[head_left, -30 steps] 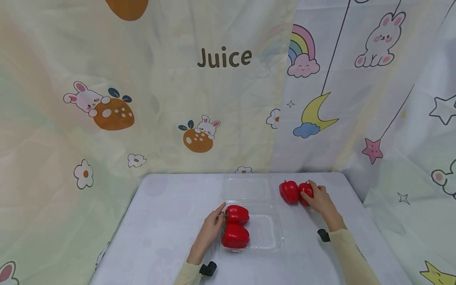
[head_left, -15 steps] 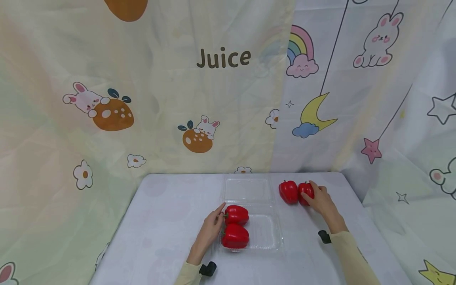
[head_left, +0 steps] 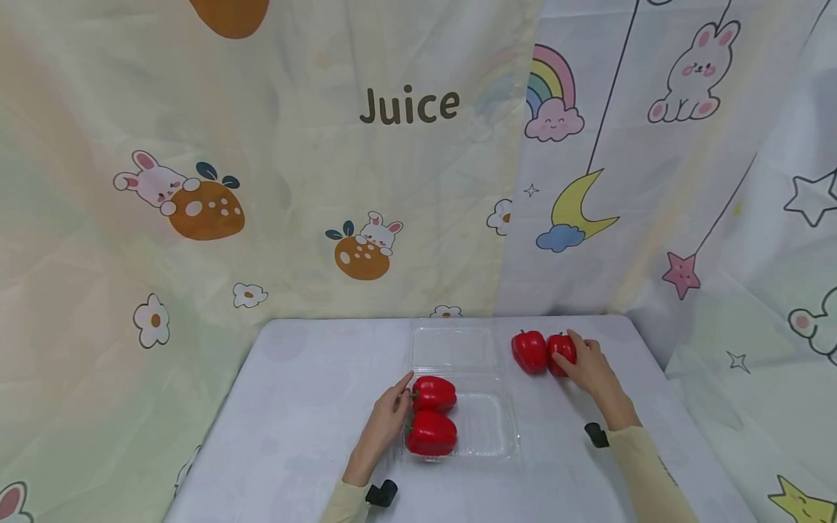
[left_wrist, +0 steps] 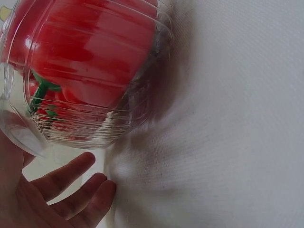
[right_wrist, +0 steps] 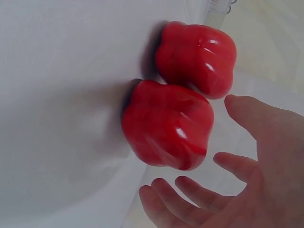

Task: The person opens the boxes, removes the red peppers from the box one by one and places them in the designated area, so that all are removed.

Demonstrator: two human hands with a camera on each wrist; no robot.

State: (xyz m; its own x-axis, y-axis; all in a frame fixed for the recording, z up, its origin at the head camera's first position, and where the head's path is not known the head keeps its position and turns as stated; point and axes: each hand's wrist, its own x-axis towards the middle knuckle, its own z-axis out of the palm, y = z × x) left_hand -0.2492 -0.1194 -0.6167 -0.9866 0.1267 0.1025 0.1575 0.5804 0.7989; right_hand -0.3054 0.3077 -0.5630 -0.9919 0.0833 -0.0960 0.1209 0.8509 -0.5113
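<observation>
A clear plastic clamshell box point(head_left: 487, 428) lies with its lid folded back. On its left side are two red bell peppers, a rear one point(head_left: 435, 394) and a front one point(head_left: 431, 434). My left hand point(head_left: 388, 412) rests at the box's left rim; in the left wrist view several fingers point(left_wrist: 66, 176) extend loosely below the ribbed wall. Farther right, my right hand point(head_left: 590, 369) reaches around a third red bell pepper point(right_wrist: 166, 126), thumb and fingers spread with gaps visible in the right wrist view. Another red bell pepper point(right_wrist: 197, 57) stands right beside it.
The lid point(head_left: 454, 349) lies flat toward the back of the white-covered table point(head_left: 314, 407). A patterned cloth point(head_left: 418, 181) hangs behind the table's rear edge. Each wrist wears a small black device, such as the left one point(head_left: 382, 494).
</observation>
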